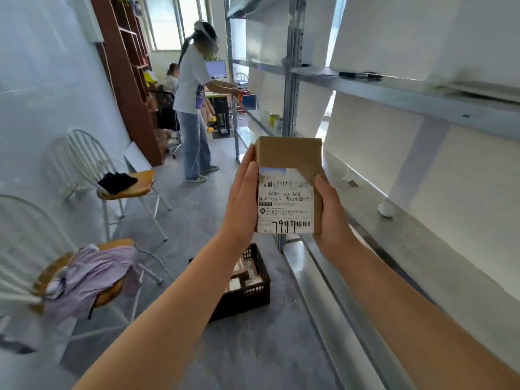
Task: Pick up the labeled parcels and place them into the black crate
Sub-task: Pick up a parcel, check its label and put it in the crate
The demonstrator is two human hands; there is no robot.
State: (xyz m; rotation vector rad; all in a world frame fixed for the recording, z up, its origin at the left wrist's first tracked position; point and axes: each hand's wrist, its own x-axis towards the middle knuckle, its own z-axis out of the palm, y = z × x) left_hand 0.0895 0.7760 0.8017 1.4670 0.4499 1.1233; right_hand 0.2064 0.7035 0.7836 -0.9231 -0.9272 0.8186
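A small brown cardboard parcel with a white shipping label facing me is held up at chest height between both hands. My left hand grips its left side and my right hand grips its right side, thumb on the front edge. Below them on the grey floor stands the black crate, partly hidden by my left forearm, with a few parcels lying inside. The parcel is well above the crate.
Grey metal shelving runs along the right, with a small white object on one shelf. Two white chairs stand at the left, one with a black cloth, one with purple clothing. A person stands farther down the aisle.
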